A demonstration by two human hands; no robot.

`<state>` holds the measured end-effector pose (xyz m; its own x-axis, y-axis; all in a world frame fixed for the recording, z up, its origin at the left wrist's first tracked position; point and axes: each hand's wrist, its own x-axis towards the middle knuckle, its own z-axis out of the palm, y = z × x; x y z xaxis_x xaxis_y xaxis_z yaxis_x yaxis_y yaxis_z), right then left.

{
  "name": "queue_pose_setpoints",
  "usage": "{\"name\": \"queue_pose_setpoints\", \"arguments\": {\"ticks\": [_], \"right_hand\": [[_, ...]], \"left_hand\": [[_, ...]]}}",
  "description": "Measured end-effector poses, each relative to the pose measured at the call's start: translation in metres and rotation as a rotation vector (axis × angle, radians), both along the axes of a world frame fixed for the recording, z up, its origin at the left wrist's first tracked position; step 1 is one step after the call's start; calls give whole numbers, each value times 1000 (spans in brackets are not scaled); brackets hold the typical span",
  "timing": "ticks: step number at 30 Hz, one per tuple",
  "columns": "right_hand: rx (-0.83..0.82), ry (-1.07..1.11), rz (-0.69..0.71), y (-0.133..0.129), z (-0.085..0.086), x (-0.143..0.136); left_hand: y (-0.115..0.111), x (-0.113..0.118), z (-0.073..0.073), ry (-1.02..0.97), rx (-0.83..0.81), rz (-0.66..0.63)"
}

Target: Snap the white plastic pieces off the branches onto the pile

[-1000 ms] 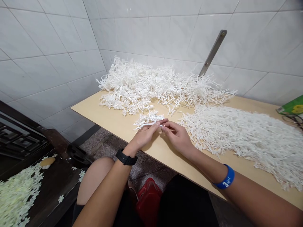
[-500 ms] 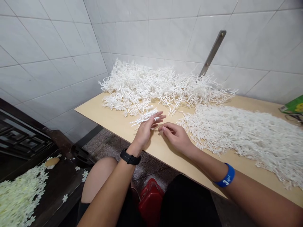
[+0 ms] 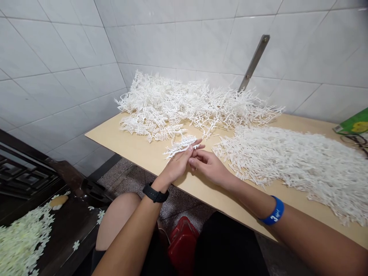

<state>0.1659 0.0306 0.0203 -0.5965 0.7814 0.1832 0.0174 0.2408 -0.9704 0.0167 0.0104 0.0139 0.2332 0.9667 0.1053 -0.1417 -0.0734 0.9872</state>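
My left hand is closed around a small bunch of white branching plastic sprigs, whose twigs stick out to the left and past the fingertips. My right hand touches it, thumb and fingers pinched together against the left fingers. Whatever sits in that pinch is hidden. Behind both hands, a tall tangled heap of white branched sprigs lies along the wall. A flatter spread of similar white sprigs covers the table to the right of my right hand.
The wooden table meets a tiled wall with a metal bracket. A green packet lies at the far right. Below are a red stool and, on a dark wooden bench, a pile of pale flower-shaped pieces.
My hands have come together: the left moved slightly right and the right closed in on its fingers. The bunch of sprigs shifted right with the left hand. The view turned slightly.
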Motion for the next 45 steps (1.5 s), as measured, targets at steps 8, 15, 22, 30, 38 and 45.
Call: {"name": "queue_pose_setpoints", "arguments": {"ticks": [8, 15, 22, 30, 38, 45], "right_hand": [[308, -189, 105, -9, 7, 3], [565, -482, -210, 6, 3, 21], [772, -564, -589, 48, -20, 44], [939, -275, -361, 30, -14, 30], [709, -164, -92, 26, -16, 25], [400, -55, -204, 24, -13, 20]], "left_hand": [[4, -4, -2, -114, -70, 208], [6, 3, -2, 24, -86, 341], [3, 4, 4, 113, -119, 325], [-1, 3, 5, 338, -56, 128], [-2, -5, 8, 428, 73, -48], [3, -14, 5, 273, 74, -245]]}}
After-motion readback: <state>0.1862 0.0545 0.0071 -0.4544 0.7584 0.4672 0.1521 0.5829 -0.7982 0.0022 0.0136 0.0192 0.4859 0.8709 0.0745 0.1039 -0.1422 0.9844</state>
